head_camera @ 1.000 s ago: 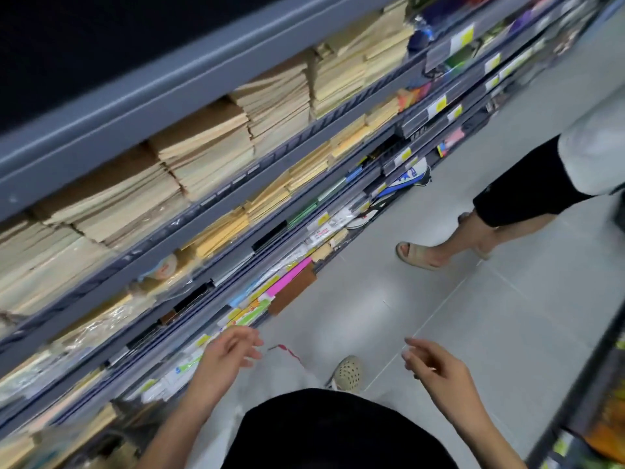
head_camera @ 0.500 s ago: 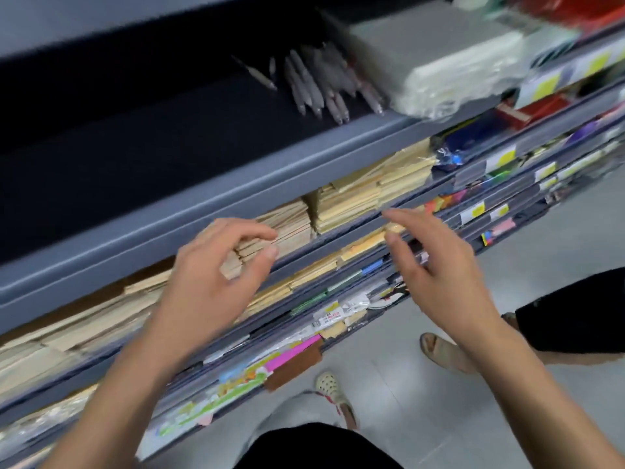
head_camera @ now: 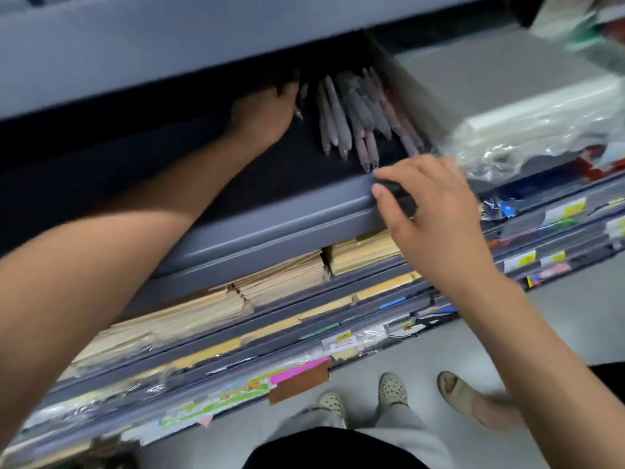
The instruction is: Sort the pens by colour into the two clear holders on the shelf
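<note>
A person stands before grey metal store shelving, both bare arms reaching into a dark shelf [head_camera: 270, 170] at chest height. The left hand [head_camera: 263, 113] is pushed deep into the shadowed far part of the shelf, just left of a loose pile of pens [head_camera: 358, 116]; its fingers are curled around the far end of something, and the metal tip of one pen [head_camera: 299, 114] pokes out beside the palm, though the shadow and blur make it impossible to say for sure how firm the hold is. The right hand [head_camera: 436, 204] rests at the near lip of the shelf, right of centre, its thumb and fingers closed on a small black object [head_camera: 400, 194] whose shape is too blurred to name. The pens lie side by side on the shelf floor, tips pointing toward the camera, in pale grey and pinkish tones, with their nearest tips just beside the right hand. To the right of the pile sits a grey stack wrapped in clear plastic [head_camera: 514, 106]. Below, the lower shelves carry rows of brown envelopes [head_camera: 280, 282] and bright packets behind price tags. On the pale floor [head_camera: 558, 319], the wearer's perforated clogs [head_camera: 392, 389] show near a second person's sandalled foot [head_camera: 456, 390].
</note>
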Available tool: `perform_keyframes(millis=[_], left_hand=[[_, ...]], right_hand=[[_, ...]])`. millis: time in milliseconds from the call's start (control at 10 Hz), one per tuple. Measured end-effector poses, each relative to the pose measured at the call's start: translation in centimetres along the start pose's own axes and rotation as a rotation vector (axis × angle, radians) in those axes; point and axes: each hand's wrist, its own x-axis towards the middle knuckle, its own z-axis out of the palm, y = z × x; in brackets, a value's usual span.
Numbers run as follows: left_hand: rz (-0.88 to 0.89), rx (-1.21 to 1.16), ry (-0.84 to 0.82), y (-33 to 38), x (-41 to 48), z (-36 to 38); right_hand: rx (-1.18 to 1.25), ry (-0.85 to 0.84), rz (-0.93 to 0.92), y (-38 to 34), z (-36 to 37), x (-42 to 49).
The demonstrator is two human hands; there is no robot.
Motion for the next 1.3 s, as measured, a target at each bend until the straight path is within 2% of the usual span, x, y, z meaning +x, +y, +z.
perform_keyframes(millis=[100,400,500,600,700,1000,1100,1200,1300], left_hand=[[-0.08,-0.031,0.021,0.7,1.8,0.5],[-0.187,-0.029,-0.076,2.2,2.5,1.4],[-0.175,0.086,-0.113,1.4,2.1,1.0],[-0.085,0.164,-0.01,0.3,0.7,0.9],[-0.01,0.115,0.046,-0.2,-0.8,0.9],[-0.058,-0.404,0.006,2.1,-2.2,1.5],[-0.094,-0.455,-0.054,3.2,-2.0,1.2],[-0.069,-0.383,-0.16,4.4,-2.0,1.3],[-0.083,-0.36,-0.196,5.6,-2.0,1.4]], right_hand=[[0.039,0.007,0.007,0.1,0.2,0.0],[0.145,-0.015,0.044,0.2,-0.1,-0.4],[0.156,-0.004,0.053,0.1,-0.2,-0.4],[0.171,0.023,0.076,-0.1,0.2,-0.4],[0.169,0.057,0.114,-0.5,0.6,-0.4],[0.165,0.054,0.135,-0.7,0.3,-0.7],[0.168,0.043,0.133,-0.7,0.1,-0.7],[0.175,0.039,0.141,-0.8,-0.1,-0.6],[0.166,0.019,0.172,-0.9,-0.2,-0.3]])
